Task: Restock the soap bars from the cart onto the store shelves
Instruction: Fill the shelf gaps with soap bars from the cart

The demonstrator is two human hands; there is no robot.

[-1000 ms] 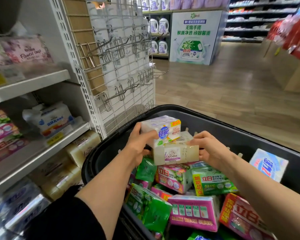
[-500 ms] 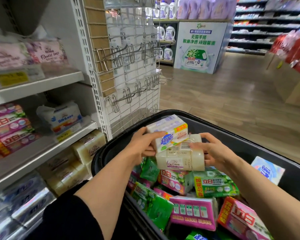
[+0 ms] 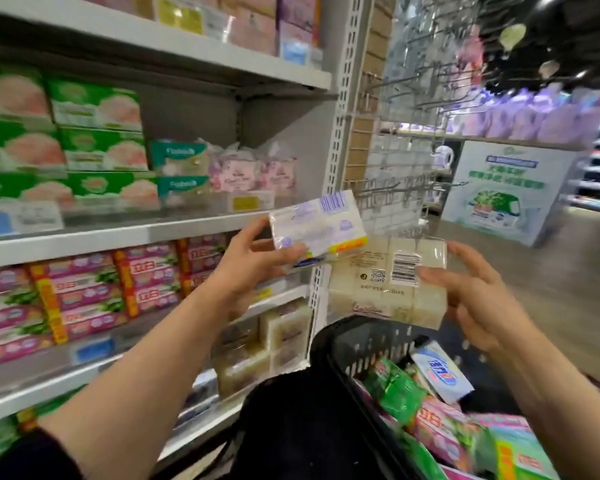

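Most print is blurred. The teal boxes (image 3: 179, 157) on the middle shelf carry a word beginning "Fl", the rest unclear. The cream soap pack (image 3: 388, 282) shows a barcode and QR code, digits unreadable. Red Chinese characters mark the pink packs (image 3: 84, 292), too smeared to read.

A white soap pack (image 3: 317, 228) with a blue barcode and a yellow-red strip was held tilted, barcode end up, above the black cart (image 3: 329, 344), gripped by the left hand (image 3: 246, 271). Just beside and below it, a clear-wrapped pack of cream soap bars (image 3: 388, 282) with a black barcode and QR code hung over the cart's far rim, held by the right hand (image 3: 478, 296). Inside the cart lay green, pink and blue-white soap packs (image 3: 430, 410). Left of the cart, the store shelves (image 3: 118, 233) carried rows of pink and green packs
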